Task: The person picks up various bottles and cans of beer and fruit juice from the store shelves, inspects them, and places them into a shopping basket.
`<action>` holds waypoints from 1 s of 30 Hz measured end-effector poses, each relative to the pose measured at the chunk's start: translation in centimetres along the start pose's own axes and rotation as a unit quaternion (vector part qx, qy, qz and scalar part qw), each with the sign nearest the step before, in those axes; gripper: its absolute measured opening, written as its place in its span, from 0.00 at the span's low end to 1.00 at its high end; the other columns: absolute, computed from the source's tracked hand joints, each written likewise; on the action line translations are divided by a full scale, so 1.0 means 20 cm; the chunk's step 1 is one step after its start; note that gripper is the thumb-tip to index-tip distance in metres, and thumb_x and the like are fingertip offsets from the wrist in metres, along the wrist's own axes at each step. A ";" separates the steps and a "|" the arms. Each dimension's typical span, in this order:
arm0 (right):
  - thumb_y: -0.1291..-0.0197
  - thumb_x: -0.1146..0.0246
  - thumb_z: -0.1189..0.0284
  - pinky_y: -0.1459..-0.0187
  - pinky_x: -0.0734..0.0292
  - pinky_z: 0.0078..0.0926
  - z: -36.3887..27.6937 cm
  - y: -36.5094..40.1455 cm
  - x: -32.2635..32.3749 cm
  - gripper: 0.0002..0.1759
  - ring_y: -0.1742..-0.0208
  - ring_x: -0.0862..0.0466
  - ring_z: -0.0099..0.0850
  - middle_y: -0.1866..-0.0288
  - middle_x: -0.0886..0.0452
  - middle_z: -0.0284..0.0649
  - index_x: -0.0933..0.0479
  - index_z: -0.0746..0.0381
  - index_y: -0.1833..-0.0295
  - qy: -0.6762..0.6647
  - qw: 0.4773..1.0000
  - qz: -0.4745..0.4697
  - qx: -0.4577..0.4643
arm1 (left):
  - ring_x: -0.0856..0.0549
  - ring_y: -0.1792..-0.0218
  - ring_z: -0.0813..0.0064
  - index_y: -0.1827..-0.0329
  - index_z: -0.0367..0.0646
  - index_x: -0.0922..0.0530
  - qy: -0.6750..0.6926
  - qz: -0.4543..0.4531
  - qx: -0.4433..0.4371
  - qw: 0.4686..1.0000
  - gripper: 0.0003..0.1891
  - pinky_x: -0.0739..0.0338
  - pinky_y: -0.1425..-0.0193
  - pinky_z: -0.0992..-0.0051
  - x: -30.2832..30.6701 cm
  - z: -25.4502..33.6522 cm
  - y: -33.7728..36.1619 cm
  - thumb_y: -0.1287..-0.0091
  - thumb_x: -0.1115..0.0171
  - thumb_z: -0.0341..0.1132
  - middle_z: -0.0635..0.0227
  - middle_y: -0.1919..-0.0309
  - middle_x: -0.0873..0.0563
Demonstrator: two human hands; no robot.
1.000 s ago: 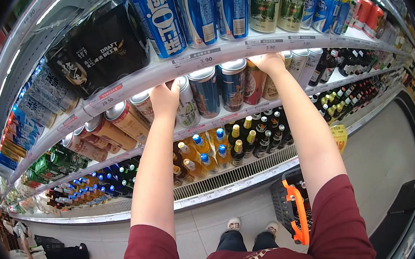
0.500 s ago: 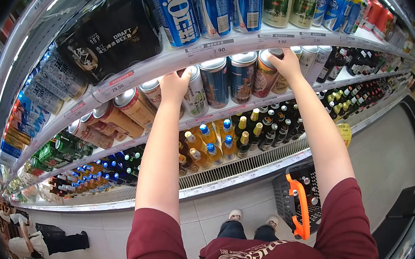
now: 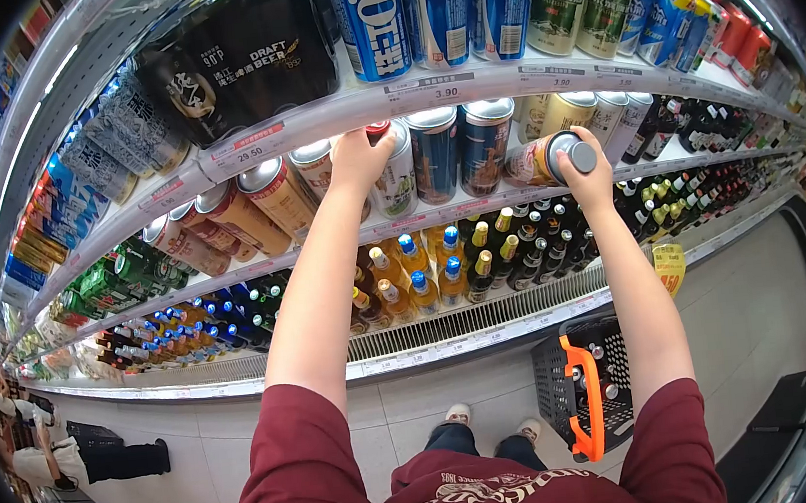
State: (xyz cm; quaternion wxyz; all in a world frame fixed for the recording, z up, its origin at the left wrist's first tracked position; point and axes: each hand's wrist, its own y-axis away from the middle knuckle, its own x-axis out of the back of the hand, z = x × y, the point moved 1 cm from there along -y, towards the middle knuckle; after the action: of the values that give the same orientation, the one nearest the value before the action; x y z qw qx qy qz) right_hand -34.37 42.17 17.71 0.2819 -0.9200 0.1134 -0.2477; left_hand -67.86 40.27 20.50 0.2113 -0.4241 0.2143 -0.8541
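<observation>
My right hand (image 3: 584,171) is closed on a beige-and-red beer can (image 3: 532,163), which lies tilted almost on its side at the front of the second shelf, its silver end toward me. My left hand (image 3: 363,165) is wrapped round a red-topped can (image 3: 378,129) on the same shelf; most of that can is hidden behind the fingers. Between the hands stand a white-and-green can (image 3: 396,176) and two dark blue cans, the nearer to my right hand being a blue can (image 3: 485,147).
Just above the hands runs the upper shelf edge (image 3: 494,86), with tall blue cans (image 3: 438,10) and a black beer pack (image 3: 235,64) on it. Bottles (image 3: 421,284) fill the level below. A black basket (image 3: 558,397) with cans stands by my feet. Another person (image 3: 84,462) is at the left.
My right hand has drawn the beige-and-red can forward and tipped it over from upright. My left hand has shifted slightly right, and a red can top now shows beside it.
</observation>
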 end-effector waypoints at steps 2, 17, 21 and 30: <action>0.54 0.36 0.64 0.48 0.32 0.29 0.03 0.01 0.00 0.26 0.50 0.23 0.38 0.53 0.23 0.46 0.29 0.61 0.47 -0.010 0.999 0.036 0.013 | 0.21 0.55 0.62 0.53 0.38 0.27 -0.001 -0.009 -0.001 1.000 0.21 0.31 0.47 0.68 0.00 0.02 0.00 0.49 0.38 0.40 0.56 0.59 0.20; 0.46 0.45 0.66 0.51 0.32 0.21 0.15 0.17 0.59 0.22 0.55 0.26 0.25 0.54 0.25 0.40 0.27 0.69 0.49 -0.282 0.937 0.070 -0.195 | 0.20 0.57 0.67 0.58 0.40 0.23 0.076 -0.028 0.059 0.995 0.21 0.28 0.50 0.73 0.04 0.18 0.07 0.55 0.32 0.40 0.60 0.59 0.19; 0.45 0.48 0.60 0.49 0.30 0.27 0.03 0.43 0.90 0.27 0.52 0.24 0.31 0.52 0.25 0.44 0.31 0.69 0.46 -0.353 0.886 0.109 -0.281 | 0.21 0.56 0.63 0.60 0.41 0.22 0.071 0.024 -0.042 0.996 0.20 0.28 0.49 0.70 0.00 0.16 0.17 0.54 0.33 0.42 0.61 0.59 0.19; 0.44 0.49 0.57 0.48 0.29 0.28 -0.15 1.05 1.63 0.25 0.53 0.22 0.32 0.54 0.23 0.42 0.30 0.67 0.49 -0.278 0.867 0.295 -0.288 | 0.22 0.52 0.65 0.57 0.34 0.23 0.124 0.024 -0.147 0.981 0.18 0.31 0.46 0.72 0.24 0.34 0.35 0.52 0.34 0.29 0.57 0.56 0.20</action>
State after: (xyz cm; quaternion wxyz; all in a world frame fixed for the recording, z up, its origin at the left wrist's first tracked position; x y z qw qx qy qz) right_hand -9.57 12.39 20.62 0.0839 -0.9147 0.3630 0.1568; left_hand -63.77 30.62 23.51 0.1387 -0.3364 0.3721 -0.8539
